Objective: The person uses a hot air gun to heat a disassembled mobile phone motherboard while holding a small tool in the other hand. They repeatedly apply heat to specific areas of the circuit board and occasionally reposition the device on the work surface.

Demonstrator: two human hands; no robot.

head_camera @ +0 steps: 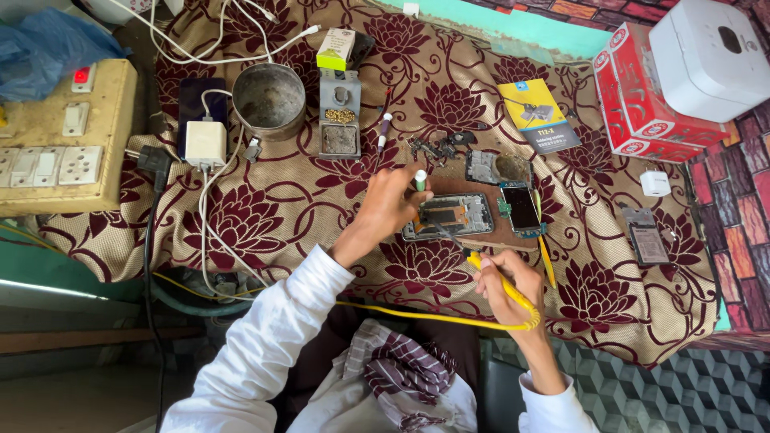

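The right hand (505, 281) had its fingers clamped on the yellow iron (501, 290), pen-style, tip slanting up-left toward the open phone (447, 216). The left hand (391, 200) sat at the phone's left end, fingers pinched together on a small white-and-green tube (420, 180) held upright above the board. The phone lay flat on a brown mat (481, 234) in the middle of the counter (265, 232), just ahead of both hands.

Good work here, I'd judge, called for a braced wrist, a light and brief touch of the tip, and the yellow cord (417, 314) kept slack so it didn't drag the hand (it looped back toward the lap).

A second phone (522, 208) with a dark screen lay just right of the first, loose parts (433, 147) beyond it. The counter wore a tan cloth with maroon flowers. Further back stood a metal bowl (269, 100), an iron stand (340, 112) and a white charger (205, 143). A switchboard (60, 136) sat at far left, red-and-white boxes (642, 96) far right against a brick-pattern wall (742, 200).
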